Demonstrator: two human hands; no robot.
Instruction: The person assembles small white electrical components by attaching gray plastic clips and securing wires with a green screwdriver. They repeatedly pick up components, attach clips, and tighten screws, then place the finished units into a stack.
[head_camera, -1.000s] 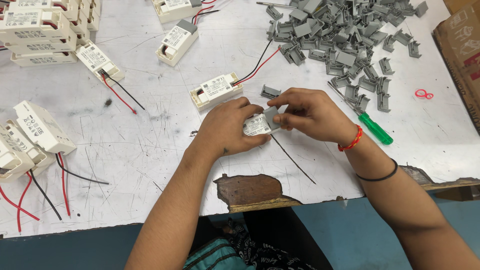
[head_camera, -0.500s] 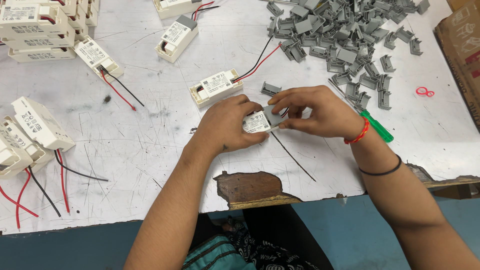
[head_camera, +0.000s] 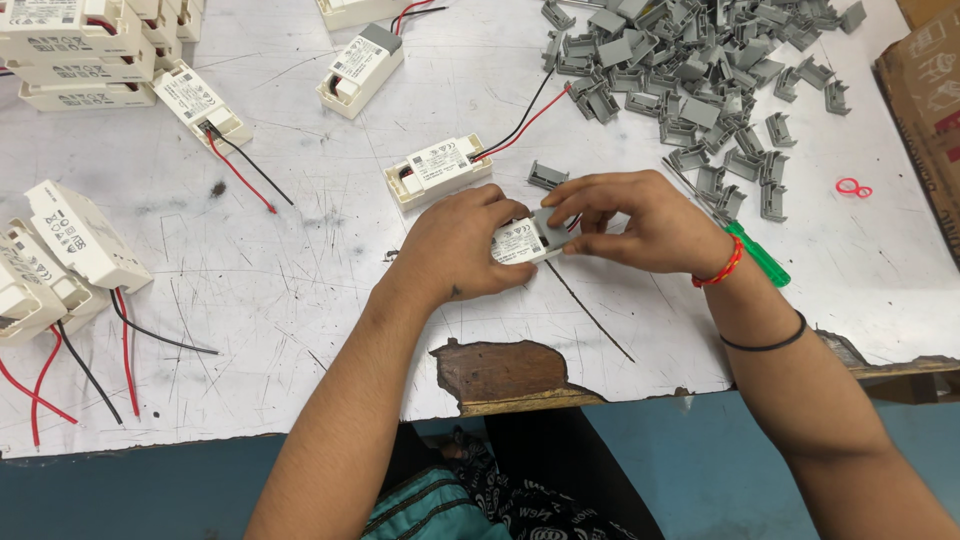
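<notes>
White box (head_camera: 518, 243) between both hands' fingers (head_camera: 585, 216)

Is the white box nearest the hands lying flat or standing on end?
Lying flat: the white box rests label side up on the table, its red and black wires trailing away.

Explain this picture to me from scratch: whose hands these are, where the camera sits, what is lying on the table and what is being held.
The camera sits on a person's head and looks down at their own two bare hands. The left hand grips a small white box; the right hand pinches a grey plastic cap at its end. They work over a scratched white table. On it lie more white boxes with red and black wires, a pile of grey caps and a green-handled screwdriver.
</notes>
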